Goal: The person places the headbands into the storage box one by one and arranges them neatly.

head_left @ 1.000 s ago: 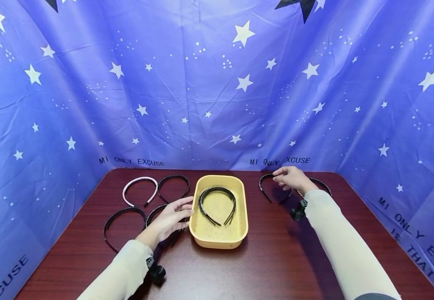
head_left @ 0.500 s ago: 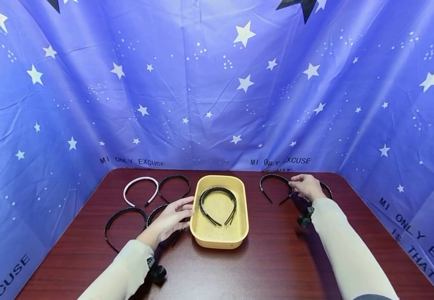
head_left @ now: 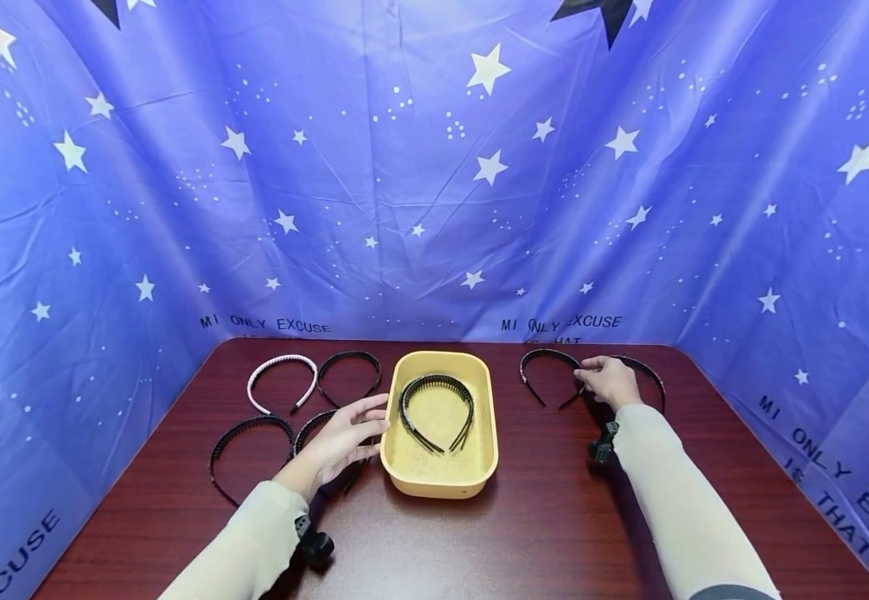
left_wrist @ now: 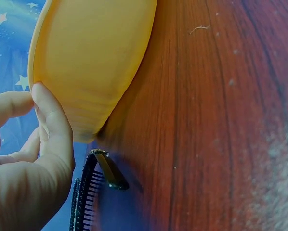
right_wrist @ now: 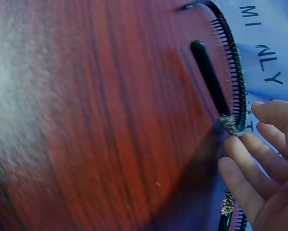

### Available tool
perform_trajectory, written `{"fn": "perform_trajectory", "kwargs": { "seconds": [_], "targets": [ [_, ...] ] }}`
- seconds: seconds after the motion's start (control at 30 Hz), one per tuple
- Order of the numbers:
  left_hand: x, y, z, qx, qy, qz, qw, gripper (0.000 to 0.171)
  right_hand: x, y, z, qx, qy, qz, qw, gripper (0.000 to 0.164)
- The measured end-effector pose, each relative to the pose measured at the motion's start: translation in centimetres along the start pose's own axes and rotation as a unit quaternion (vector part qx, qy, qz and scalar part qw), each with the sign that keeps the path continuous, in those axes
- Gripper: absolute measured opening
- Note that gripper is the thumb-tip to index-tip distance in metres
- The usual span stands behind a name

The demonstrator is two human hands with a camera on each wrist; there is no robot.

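A yellow plastic basin (head_left: 441, 487) stands mid-table with black toothed headbands (head_left: 402, 408) lying stacked inside. My left hand (head_left: 344, 437) reaches to its left side, fingertips touching the rim and outer wall. At the back right, my right hand (head_left: 610, 381) is over the table between two black headbands. Its fingertips are right at the glittery band on the right arm of the left one (head_left: 530, 385); the right wrist view shows this headband (right_wrist: 238, 72) with comb teeth and a smooth black end. The other headband (head_left: 659, 385) is partly hidden behind the hand.
Left of the basin lie a pale pink-and-white headband (head_left: 252, 385) and several black ones, such as the headband (head_left: 212, 458) nearest the left edge; my left hand covers parts of some. A blue star-patterned curtain (head_left: 374, 208) encloses the dark red wooden table (head_left: 539, 525).
My right hand has moved right and toward me from the top of the left headband, then slightly back left to its right arm. The left hand and basin have stayed put.
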State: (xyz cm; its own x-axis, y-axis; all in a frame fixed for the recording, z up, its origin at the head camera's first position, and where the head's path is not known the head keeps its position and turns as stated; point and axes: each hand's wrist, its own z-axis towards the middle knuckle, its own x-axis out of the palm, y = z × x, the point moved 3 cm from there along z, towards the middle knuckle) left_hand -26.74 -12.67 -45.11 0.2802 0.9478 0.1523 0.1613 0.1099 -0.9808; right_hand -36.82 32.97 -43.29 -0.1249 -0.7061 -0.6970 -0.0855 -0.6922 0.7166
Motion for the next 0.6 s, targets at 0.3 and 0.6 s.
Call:
{"fn": "perform_trajectory", "kwargs": {
  "seconds": [0.3,0.6],
  "targets": [
    [-0.01,0.08,0.1,0.002,0.002,-0.001,1.0,0.061,0.67,-0.05,-0.18,0.0,-0.031,-0.1,0.994,0.041],
    [-0.04,0.2,0.11,0.007,0.006,0.0,1.0,0.061,1.03,-0.18,0.14,0.018,-0.034,-0.106,0.994,0.039]
  ]
}}
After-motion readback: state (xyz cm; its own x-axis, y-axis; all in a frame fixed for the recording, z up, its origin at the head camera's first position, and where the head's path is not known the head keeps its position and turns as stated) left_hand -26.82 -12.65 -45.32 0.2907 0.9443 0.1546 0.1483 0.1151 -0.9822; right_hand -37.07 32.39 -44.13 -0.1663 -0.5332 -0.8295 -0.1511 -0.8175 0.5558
